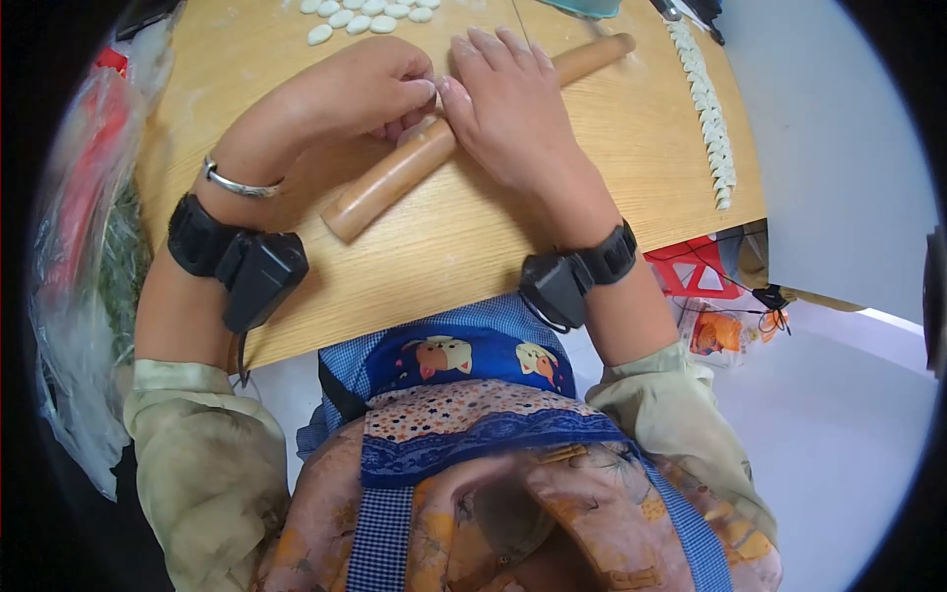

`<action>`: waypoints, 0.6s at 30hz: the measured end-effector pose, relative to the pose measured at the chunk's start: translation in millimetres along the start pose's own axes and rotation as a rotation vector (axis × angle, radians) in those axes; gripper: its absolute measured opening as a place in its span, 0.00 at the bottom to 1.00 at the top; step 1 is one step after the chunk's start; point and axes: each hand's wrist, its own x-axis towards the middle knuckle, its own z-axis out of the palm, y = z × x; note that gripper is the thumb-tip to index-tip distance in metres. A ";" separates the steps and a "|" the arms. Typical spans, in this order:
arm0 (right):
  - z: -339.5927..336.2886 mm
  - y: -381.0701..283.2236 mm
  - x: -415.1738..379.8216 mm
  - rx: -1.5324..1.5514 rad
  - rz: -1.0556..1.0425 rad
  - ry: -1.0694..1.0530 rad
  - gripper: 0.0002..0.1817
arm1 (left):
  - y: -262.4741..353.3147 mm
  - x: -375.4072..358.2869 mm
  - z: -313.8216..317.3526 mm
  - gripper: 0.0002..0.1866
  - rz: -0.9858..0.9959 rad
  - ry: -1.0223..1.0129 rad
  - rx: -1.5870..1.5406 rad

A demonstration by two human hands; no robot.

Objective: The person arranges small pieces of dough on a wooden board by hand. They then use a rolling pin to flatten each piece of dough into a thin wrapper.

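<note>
- Right hand point(508, 104) lies palm-down across the middle of a wooden rolling pin point(395, 178), fingers stretched flat and together, pressing on it rather than closing round it; a black band with a small device sits on that wrist, lower right of the hand
- Left hand point(345, 94) is curled just beside the right one, thumb and fingertips pinched on a small pale piece of dough point(419, 126) at the pin's upper edge; how much of the dough lies under the pin cannot be told; a silver bangle and a black wrist device sit below it
- Rolling pin runs diagonally from centre left of the frame to the upper right, resting on the wooden board point(612, 168)
- Small cut dough pieces point(365, 15) lie in a cluster at the top centre; a long rope of dough point(705, 109) runs down the board's right side, well apart from both hands
- Plastic bags point(79, 247) hang at the left edge
</note>
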 end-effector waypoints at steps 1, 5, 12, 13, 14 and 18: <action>-6.1 0.5 -9.0 0.015 0.011 -0.018 0.30 | 0.7 0.4 0.1 0.11 0.036 -0.017 0.090; -27.7 0.5 -48.4 0.050 0.045 -0.045 0.32 | 0.3 -2.8 7.7 0.07 0.210 0.039 0.354; -37.7 -0.9 -83.2 0.134 0.121 -0.045 0.34 | 6.0 -4.6 10.1 0.06 0.187 0.017 0.418; -37.5 -1.0 -84.1 0.142 0.118 -0.039 0.34 | 7.6 -4.9 9.3 0.07 0.145 0.031 0.388; -37.4 -0.9 -84.8 0.149 0.115 -0.032 0.34 | 9.6 -4.9 9.0 0.07 0.103 0.046 0.357; -36.4 -0.4 -83.7 0.135 0.115 -0.047 0.34 | -0.2 0.4 11.0 0.09 0.352 -0.018 0.177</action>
